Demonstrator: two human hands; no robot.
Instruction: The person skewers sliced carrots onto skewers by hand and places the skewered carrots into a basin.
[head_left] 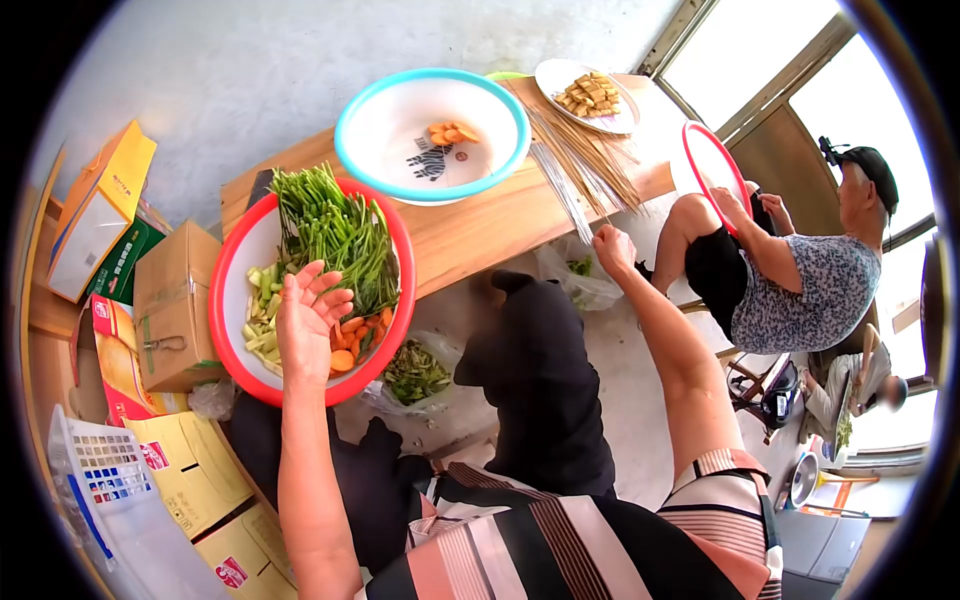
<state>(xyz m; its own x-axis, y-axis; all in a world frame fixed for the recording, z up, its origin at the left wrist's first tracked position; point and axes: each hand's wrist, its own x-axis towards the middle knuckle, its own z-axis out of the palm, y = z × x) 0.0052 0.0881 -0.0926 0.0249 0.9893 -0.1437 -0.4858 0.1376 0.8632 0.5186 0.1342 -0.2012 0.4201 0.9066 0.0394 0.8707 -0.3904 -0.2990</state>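
Observation:
My left hand [312, 315] is palm up with its fingers loosely spread, above a red-rimmed basin [228, 345]. In that basin lie cut green stalks [330, 225], pale green chunks [262, 310] and carrot slices [343, 358]. My right hand [613, 250] is at the table's front edge, fingers curled in, by the lower ends of flat metal skewers [562, 190]; whatever is between its fingers is too small to make out. Thin wooden skewers [585, 150] lie beside the metal ones. A blue-rimmed basin [360, 170] on the table holds several carrot slices [453, 133].
A white plate [622, 122] of brown food pieces stands at the wooden table's [450, 245] far end. Bags of greens [415, 372] sit below. Cartons [175, 300] and a plastic basket [110, 470] are at left. A seated person [800, 285] holds another red-rimmed basin [712, 165].

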